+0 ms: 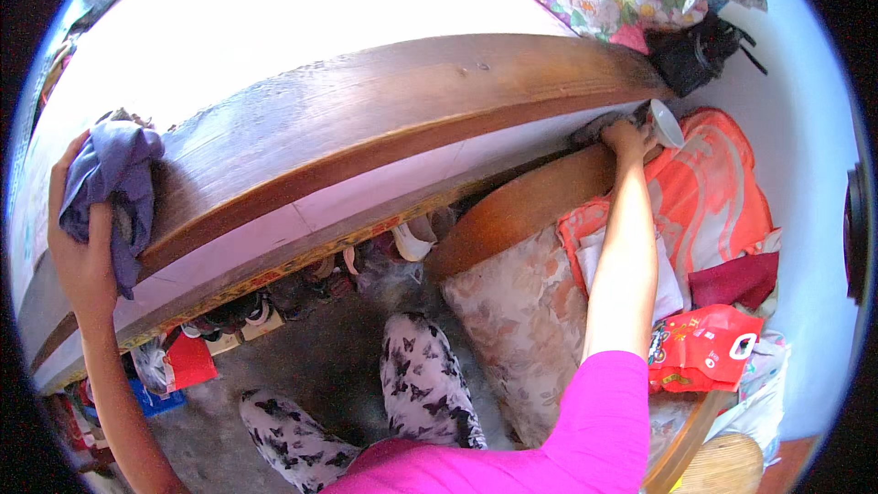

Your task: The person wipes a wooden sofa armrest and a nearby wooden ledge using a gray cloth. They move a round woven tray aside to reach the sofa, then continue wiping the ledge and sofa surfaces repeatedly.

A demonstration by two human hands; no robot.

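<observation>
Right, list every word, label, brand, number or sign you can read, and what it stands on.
No text readable enough to quote.
Red bag: markings, too small and blurred.
Bluish-purple cloth in the left hand: no lettering visible.
White cup by the right hand: none visible.

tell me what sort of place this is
Probably a bedroom in a home: floral bedding lies on a wide, wood-edged platform, shoes sit below, and a sofa stands alongside.

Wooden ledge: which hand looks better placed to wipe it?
Probably the left hand: it holds the cloth at the left end of the ledge, while the right hand is beside the white cup.
</observation>
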